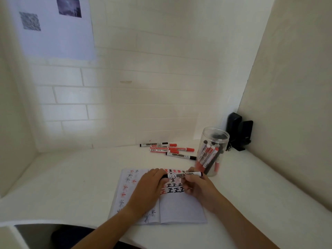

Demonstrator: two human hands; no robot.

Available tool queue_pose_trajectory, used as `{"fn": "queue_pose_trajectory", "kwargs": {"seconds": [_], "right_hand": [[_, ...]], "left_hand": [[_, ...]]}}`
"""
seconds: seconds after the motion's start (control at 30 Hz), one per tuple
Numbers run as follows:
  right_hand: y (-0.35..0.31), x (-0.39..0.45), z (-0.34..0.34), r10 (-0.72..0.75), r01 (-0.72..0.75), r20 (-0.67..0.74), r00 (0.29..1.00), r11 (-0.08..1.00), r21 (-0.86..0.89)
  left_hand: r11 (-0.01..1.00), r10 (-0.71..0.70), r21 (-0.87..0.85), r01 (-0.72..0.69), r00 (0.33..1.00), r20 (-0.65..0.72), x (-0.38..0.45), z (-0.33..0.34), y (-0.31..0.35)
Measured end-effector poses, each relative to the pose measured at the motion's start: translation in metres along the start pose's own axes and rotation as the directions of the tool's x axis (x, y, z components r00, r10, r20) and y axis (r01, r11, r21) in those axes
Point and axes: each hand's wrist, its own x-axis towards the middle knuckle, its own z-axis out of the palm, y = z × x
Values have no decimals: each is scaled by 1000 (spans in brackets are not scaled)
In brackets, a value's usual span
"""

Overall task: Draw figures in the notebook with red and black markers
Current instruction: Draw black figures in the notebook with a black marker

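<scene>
While our hands, left point(150, 184) and right point(197, 187), grip a black marker point(183, 175) over the open notebook point(179, 209), we see the white surface point(71, 177), loose markers point(167, 150), a clear jar point(212, 151) and a brick wall point(125, 105) behind.

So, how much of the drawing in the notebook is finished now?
Done: red and black figures fill the left page and the top rows of the right page of the notebook. In hand: left hand and right hand hold a black whiteboard marker over it. Left: the blank lower right page.
</scene>
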Motion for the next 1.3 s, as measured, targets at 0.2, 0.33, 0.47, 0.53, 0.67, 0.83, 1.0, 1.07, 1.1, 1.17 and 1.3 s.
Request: {"fn": "queue_pose_trajectory", "kwargs": {"seconds": [0.2,0.33,0.47,0.53,0.67,0.83,1.0,1.07,1.1,1.17,1.3], "right_hand": [[8,3,-16,-309,238,-85,947,856,-458],[24,10,-21,-523,403,353,775,-22,-915],[45,10,-1,-524,401,478,706,-261,-878],[53,10,7,-554,362,488,674,-328,-872],[49,6,13,-568,297,497,657,-410,-862],[48,1,13,-564,266,439,700,-364,-892],[45,-1,13,-555,190,303,775,-252,-949],[46,0,13,-531,161,215,820,-148,-976],[46,0,13,-526,142,179,832,-109,-984],[45,0,13,-521,113,133,843,-71,-991],[42,0,12,-494,81,83,865,-25,-996]], "left_hand": [[984,17,178,-18,1000,10,-4,2,-1],[986,39,157,-47,998,53,-2,2,1],[991,77,110,-82,996,51,-3,2,2],[991,97,85,-103,993,75,-3,3,1],[991,115,51,-120,989,96,-4,6,-3],[989,139,42,-142,988,64,-3,3,-4],[994,84,78,-82,996,-24,-3,0,0],[995,55,87,-52,998,-38,0,2,0],[995,29,92,-26,999,-40,2,3,-3],[991,-50,119,55,998,-46,10,8,-14],[967,-198,154,201,979,-35,45,13,-34]]}}
